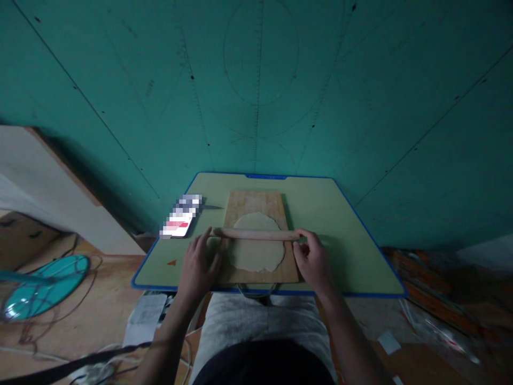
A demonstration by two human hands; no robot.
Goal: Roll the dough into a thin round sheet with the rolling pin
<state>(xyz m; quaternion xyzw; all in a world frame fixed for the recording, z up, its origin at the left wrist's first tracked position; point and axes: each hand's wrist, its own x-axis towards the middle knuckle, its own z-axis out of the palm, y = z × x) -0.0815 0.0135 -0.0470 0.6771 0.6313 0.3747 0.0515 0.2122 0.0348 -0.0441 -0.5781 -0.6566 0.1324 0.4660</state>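
A wooden rolling pin (256,234) lies across a flat, rounded sheet of dough (256,258). Beneath the dough is a wooden cutting board (294,274), floured towards its far end. My left hand (199,262) holds the pin's left end at the fingertips, its thumb lower down beside the board. At the other end, my right hand (315,259) grips the pin between thumb and curled fingers. To the left of the board lies a knife (212,207), its blade pointing towards the board and its handle end hidden by a phone (182,216) with a blurred screen.
The blue-edged table (352,267) stands against a green wall (256,107). A small orange scrap (172,262) lies on its left side. A metal handle (256,292) shows at the near edge. Cables and a turquoise round base (48,286) are on the floor at left.
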